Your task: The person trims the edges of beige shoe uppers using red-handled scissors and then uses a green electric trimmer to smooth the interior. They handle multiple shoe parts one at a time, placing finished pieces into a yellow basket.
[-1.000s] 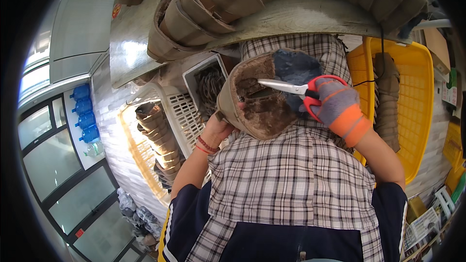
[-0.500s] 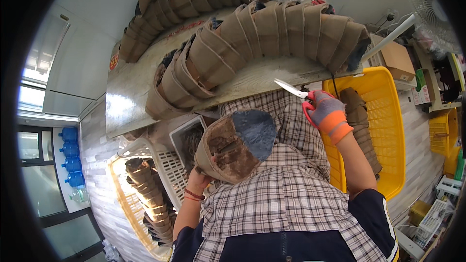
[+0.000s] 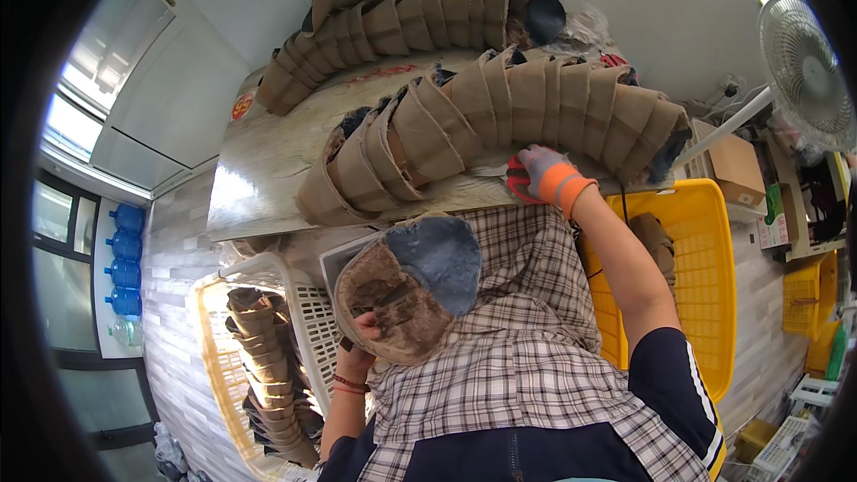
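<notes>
Scissors (image 3: 515,182) now at the table (image 3: 259,189)

Red no. sticker (image 3: 242,106) on tbl. corner (image 3: 234,138)

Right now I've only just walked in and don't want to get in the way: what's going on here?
A person in plaid is holding a brown fuzzy-lined piece with a dark blue patch over the lap in the left hand. The gloved right hand is at the red-handled scissors by the table's near edge; its exact grip isn't clear. Two curved rows of nested brown pieces lie on the table, with more in the pale basket.
</notes>
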